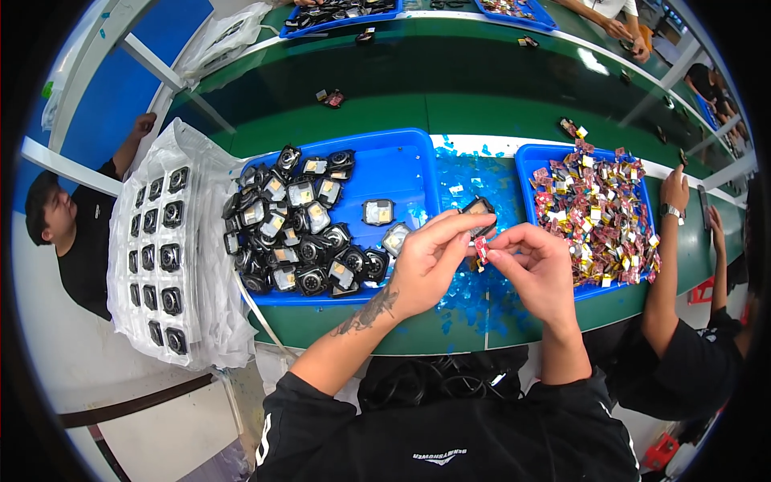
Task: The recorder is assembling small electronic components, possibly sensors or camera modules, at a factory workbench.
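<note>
At the far left a person in a black top (88,233) stands beside a stack of clear plastic trays (197,241), whose pockets hold rows of black rounded parts (171,257). Next comes a blue tray (405,173) on the green worktable (385,343), its left and lower areas heaped with black casings (289,210), many showing pale, squarish faces. Beyond it, on a green strip (474,88), lies a small red-and-black piece (331,99). One pale-faced casing (377,212) lies apart from the heap, on the tray's floor, and another (396,238) lies just beside the left hand (434,261). That hand, on a tattooed forearm, is closed on a dark casing (480,207), gripping it between thumb and fingers above the gap between the two blue trays. A small red part (481,247) sits just below the casing, between the hands (whether the two are joined, I cannot tell). Blue film scraps (466,309) litter the table beneath. The right hand (536,265) pinches the red part with thumb and forefinger, its other fingers curled. Further right, a second blue tray (525,173) carries a dense pile of small red, white and yellow pieces (594,217). Past it, a co-worker's arm (663,273) with a wristwatch (671,211) reaches over the table.
</note>
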{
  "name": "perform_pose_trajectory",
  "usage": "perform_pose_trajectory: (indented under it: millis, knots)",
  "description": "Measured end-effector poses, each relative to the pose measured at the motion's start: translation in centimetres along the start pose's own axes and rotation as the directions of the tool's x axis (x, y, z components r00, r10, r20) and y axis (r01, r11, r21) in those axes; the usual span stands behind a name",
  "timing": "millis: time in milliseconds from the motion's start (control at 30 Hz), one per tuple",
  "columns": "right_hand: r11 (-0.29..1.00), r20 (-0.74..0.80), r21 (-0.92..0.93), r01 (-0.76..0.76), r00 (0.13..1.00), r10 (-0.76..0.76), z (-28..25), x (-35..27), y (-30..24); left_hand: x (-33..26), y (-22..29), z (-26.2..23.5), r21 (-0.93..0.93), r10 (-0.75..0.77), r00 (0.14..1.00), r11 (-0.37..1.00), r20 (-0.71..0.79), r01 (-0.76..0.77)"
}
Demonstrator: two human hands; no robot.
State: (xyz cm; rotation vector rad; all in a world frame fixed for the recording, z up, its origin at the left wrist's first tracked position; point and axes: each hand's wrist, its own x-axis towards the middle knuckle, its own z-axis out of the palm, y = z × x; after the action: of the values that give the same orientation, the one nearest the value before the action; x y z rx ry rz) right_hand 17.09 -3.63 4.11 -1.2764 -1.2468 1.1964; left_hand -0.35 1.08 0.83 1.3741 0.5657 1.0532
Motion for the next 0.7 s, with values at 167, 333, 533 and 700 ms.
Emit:
perform_pose_trajectory:
  millis: [167,333,533,700]
  knots:
    - [0.991,0.036,0.123,-0.042,0.999,0.038,-1.0,0.3,0.5,0.0,1.5,-0.6,0.421,0.071,0.994,0.902,0.081,-0.098]
    - [0.992,0.115,0.091,-0.088,0.99,0.078,-1.8,0.4,0.3,-0.1,1.9,-0.6,0.511,0.07,0.988,0.85,0.135,-0.13]
    - [0.981,0.188,0.118,-0.152,0.974,0.128,-2.5,0.8,0.3,0.0,0.9,-0.5,0.562,0.169,0.967,0.789,0.19,-0.248]
    - [0.976,0.192,0.148,-0.161,0.972,0.132,-2.3,0.5,0.8,-0.2,0.9,-0.2,0.615,0.169,0.968,0.748,0.184,-0.247]
